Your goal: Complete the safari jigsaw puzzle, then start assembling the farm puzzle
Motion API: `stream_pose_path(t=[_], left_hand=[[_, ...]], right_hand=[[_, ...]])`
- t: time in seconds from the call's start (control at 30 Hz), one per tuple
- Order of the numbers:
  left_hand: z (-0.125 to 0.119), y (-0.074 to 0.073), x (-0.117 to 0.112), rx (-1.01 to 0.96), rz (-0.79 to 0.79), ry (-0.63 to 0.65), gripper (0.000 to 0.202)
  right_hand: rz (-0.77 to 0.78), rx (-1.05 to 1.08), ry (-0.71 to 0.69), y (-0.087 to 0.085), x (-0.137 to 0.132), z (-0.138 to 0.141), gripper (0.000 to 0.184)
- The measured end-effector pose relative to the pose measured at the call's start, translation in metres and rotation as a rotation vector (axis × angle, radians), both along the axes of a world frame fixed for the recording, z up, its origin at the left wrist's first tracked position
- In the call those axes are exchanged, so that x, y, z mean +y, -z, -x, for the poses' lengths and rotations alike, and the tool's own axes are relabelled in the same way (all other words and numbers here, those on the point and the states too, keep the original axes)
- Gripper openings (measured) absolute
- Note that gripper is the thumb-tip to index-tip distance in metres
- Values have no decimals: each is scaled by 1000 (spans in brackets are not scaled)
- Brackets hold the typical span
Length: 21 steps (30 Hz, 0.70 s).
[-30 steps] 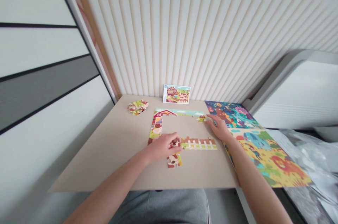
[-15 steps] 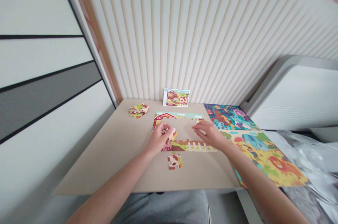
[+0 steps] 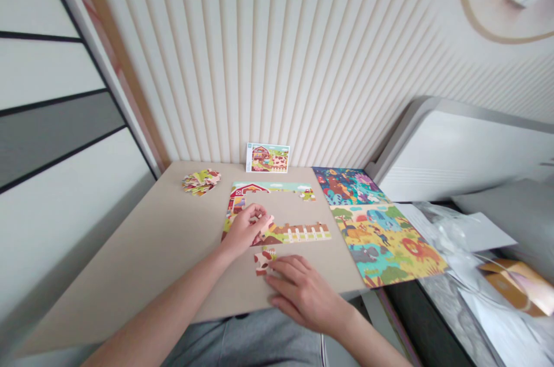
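A partly built farm puzzle lies on the beige table, with a red barn at its top left and a fence along the bottom. My left hand is closed in a pinch on a small puzzle piece over the puzzle's lower left part. My right hand lies near the table's front edge, fingers stretched toward a loose brown-and-white cow piece and touching it.
A heap of loose pieces sits at the back left. A picture card leans on the ribbed wall. Two finished colourful puzzles lie on the right, overhanging the table. Plastic wrap and a box lie further right.
My right hand came back from the puzzle's right part to the loose cow piece near the front edge. My left hand stays on its piece. The camera swung to the right.
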<state>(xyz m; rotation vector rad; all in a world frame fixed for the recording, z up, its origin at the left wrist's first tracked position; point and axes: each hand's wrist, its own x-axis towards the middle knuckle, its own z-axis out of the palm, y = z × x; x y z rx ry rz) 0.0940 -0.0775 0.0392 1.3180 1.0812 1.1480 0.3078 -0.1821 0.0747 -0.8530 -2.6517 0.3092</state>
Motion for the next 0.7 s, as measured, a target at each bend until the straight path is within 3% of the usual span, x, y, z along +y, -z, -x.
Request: stream_pose_path(t=[0.17,0.3,0.53,0.7], left_hand=[[0,-2,-2,1,24,4,37],[2,-3,-2,-27,29,-29,39],[3,-5,1,40,-82,-68,33],[2,-6,-3,31,-16,12,32]], right_hand=[[-5,17,-50,4,6,-5,40],[35,15,-5,3,4,-13,43],[119,59,35,2,0,-24,20],[176,94,23,-1,3,-28,12]])
